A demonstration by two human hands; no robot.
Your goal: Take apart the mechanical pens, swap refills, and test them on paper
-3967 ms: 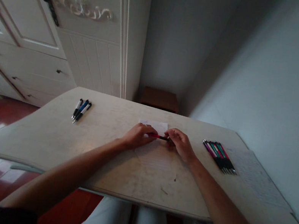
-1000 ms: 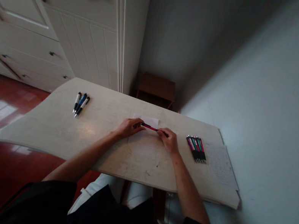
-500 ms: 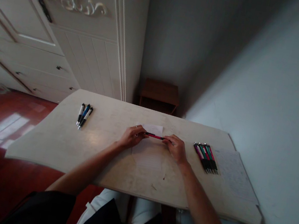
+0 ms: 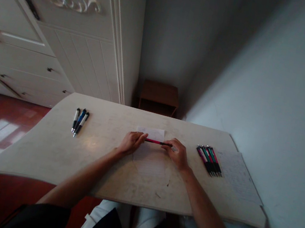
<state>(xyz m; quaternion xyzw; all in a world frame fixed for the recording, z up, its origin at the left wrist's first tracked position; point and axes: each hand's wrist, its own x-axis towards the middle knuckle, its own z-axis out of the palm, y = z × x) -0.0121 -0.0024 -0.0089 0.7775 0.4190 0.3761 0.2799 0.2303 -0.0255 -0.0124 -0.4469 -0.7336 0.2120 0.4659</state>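
Note:
Between my two hands a pink and black pen (image 4: 154, 141) lies level, side to side, above the middle of the table. My left hand (image 4: 132, 142) pinches its left end between thumb and fingers. The dark right end is gripped by the fingertips of my right hand (image 4: 177, 152). Just beyond the pen a piece of white paper (image 4: 153, 132) rests on the tabletop, and paler paper shows below the hands. To the right, several pens (image 4: 209, 161) in pink, green and purple lie side by side in a row. Three pens (image 4: 80, 122), white and blue with black, lie at the left.
The pale table (image 4: 110, 118) has worn, stained patches. A sheet with writing (image 4: 238, 176) lies at its right edge by the wall (image 4: 296, 116). White cabinets (image 4: 71, 52) stand at the left, and a small brown wooden stand (image 4: 160, 93) is behind the table.
The pen has turned round: its black part, formerly toward my left hand, is now at my right hand. The whole view has shifted slightly.

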